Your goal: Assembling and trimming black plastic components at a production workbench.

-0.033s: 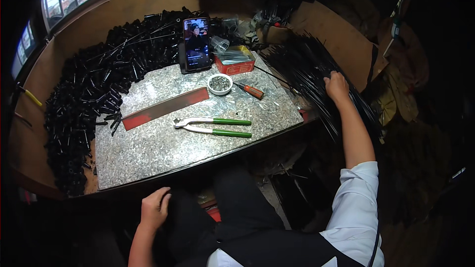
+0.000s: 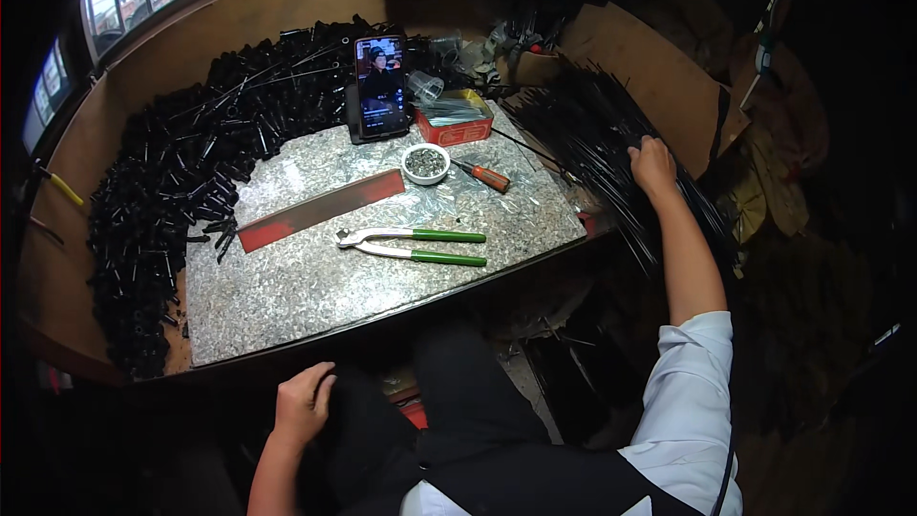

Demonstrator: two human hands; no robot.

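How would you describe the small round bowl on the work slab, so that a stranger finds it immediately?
Start at the speckled grey stone slab in the middle of the bench. Near its far edge, just in front of the upright phone and the red tin, stands a small white bowl filled with tiny grey metal pieces. It is the only round, white thing there; the orange-handled screwdriver lies to its right.

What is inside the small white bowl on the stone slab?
The small white bowl holds a heap of tiny grey metal pieces, too small to identify. They cover its bottom, so nothing beneath them can be seen.
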